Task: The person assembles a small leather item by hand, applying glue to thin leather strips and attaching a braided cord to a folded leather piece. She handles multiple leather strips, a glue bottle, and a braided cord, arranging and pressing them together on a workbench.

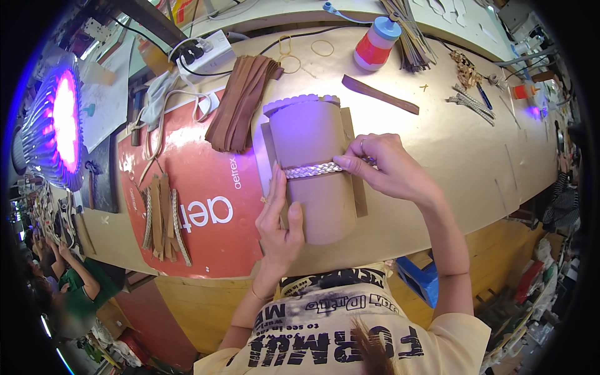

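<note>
A tan, curved cardboard form (312,215) lies in front of me on the bench, with a scalloped edge at its far end. Across its middle runs a silvery braided strap (312,170). My right hand (381,162) pinches the strap's right end between thumb and fingers. Stretched out along the form's left side, my left hand (280,228) rests its fingertips by the strap's left end, the thumb held apart. Flat brown strips (360,194) stick out from under both sides of the form.
A stack of brown leather strips (240,103) lies beyond the red sheet (212,187), which bears more braided and tan strips (164,219). Farther back stand a glue bottle (377,44) and a power strip (209,53). A bright lamp (65,122) hangs left; another person (84,281) sits beyond it.
</note>
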The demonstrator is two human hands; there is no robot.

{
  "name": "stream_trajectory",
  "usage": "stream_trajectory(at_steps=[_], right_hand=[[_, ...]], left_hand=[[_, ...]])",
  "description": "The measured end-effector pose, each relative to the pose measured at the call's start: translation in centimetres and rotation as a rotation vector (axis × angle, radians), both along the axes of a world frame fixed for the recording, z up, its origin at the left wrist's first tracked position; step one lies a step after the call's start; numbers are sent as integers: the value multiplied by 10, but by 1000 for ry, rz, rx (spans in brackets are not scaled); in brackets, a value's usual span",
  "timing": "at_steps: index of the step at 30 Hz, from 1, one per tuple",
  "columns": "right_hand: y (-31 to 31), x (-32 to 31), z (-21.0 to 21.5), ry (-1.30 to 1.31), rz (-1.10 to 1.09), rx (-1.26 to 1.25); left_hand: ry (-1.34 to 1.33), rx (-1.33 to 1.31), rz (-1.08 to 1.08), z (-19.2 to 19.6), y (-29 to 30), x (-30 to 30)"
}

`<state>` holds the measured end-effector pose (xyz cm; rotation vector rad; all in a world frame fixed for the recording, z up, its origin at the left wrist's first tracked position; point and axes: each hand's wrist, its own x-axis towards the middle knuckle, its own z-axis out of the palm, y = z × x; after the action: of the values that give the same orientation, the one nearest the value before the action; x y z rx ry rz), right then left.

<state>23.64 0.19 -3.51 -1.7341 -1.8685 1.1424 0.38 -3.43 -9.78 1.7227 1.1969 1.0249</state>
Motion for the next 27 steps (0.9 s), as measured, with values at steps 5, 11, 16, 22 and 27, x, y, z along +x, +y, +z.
stream_trajectory(at_steps=[5, 11, 16, 22, 27], right_hand=[[-1, -3, -9, 34, -45, 58], [-15, -3, -22, 54, -268, -52], [-24, 2, -46, 521, -444, -185], [-38, 11, -53, 686, -521, -195], [-47, 9, -51, 639, -469, -81]], left_hand=[[5, 19, 1, -2, 0, 0], [-76, -8, 11, -6, -1, 0], [-77, -60, 10, -8, -3, -1], [-42, -65, -1, -6, -4, -1], [-22, -95, 1, -1, -5, -1]])
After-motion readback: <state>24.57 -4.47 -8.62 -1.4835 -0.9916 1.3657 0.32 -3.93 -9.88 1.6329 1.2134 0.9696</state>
